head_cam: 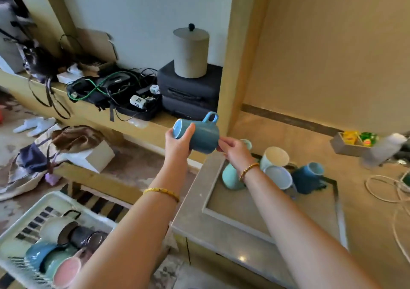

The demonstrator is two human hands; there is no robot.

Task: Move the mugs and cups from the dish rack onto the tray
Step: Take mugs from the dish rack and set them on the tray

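Note:
A dark blue mug (203, 136) lies on its side in the air above the tray's far left corner, handle up. My left hand (179, 143) grips its rim end. My right hand (233, 151) touches its base with the fingertips. The grey tray (224, 213) holds several mugs at its far end: a mint one (230, 177), a cream one (275, 156), a pale blue one (280, 177) and a dark blue one (308, 177). The white dish rack (26, 220) at the lower left holds several cups, among them a pink one (67, 271) and a blue one (41, 255).
A grey lidded canister (191, 52) stands on black cases on the shelf behind. Tangled cables (106, 88) lie left of them. A box of tea bags (352, 141), a white bottle (383, 151) and a white cord (386, 191) sit on the counter to the right.

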